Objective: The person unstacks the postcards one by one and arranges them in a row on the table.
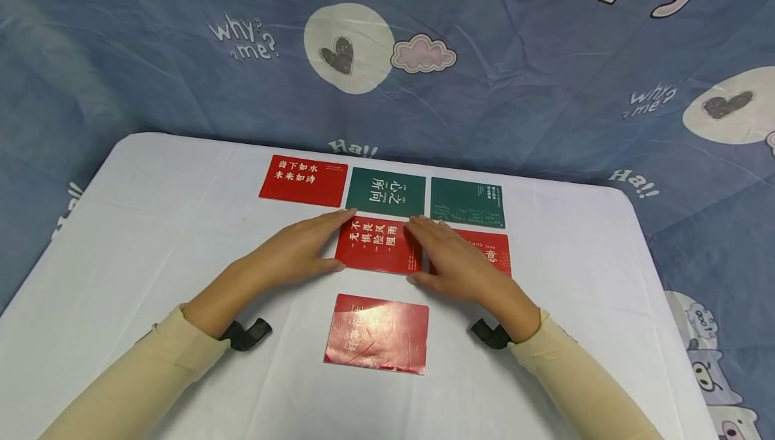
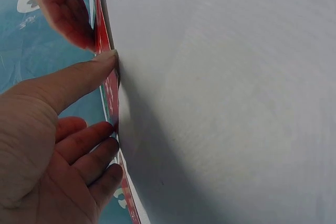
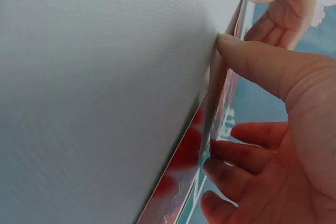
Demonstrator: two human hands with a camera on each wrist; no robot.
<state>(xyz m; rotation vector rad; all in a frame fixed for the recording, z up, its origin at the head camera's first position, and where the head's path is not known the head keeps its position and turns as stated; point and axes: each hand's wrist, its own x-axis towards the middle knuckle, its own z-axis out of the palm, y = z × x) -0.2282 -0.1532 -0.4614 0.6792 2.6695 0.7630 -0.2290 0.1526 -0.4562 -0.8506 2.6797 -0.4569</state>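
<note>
Both hands hold a red card (image 1: 378,246) with white lettering by its two ends. At its left end, the thumb of my left hand (image 1: 297,250) meets the near corner and the fingers reach the far corner. My right hand (image 1: 455,260) spans the other end the same way. In the right wrist view the card (image 3: 218,85) appears edge-on between thumb and fingertips, close over the table. A second red card (image 1: 501,251) lies to the right, partly hidden behind my right hand. Nearer to me is a shiny red card (image 1: 387,336).
Along the back of the white table (image 1: 200,177) a red card (image 1: 303,182) and two green cards, one in the middle (image 1: 369,206) and one on the right (image 1: 466,201), form a row. A blue printed cloth (image 1: 181,77) hangs behind the table's far edge.
</note>
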